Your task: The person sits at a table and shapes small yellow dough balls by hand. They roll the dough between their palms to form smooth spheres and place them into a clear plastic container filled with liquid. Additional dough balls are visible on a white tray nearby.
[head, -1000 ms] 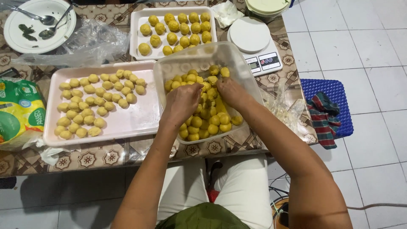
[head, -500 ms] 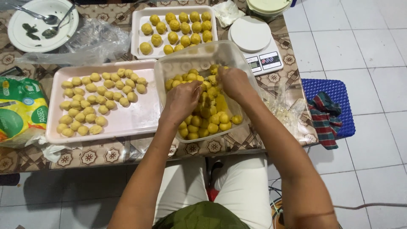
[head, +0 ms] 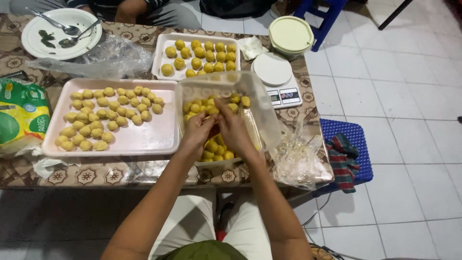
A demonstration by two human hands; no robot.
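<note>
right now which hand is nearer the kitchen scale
Right. The right hand is over the clear tub of yellow dough balls, on the side toward the kitchen scale. The left hand is beside it, farther from the scale.

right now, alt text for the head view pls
Both hands, left hand and right hand, meet over a clear container of yellow dough balls, fingers together. Beside it, a pink tray holds rows of balls; a kitchen scale stands behind.
</note>
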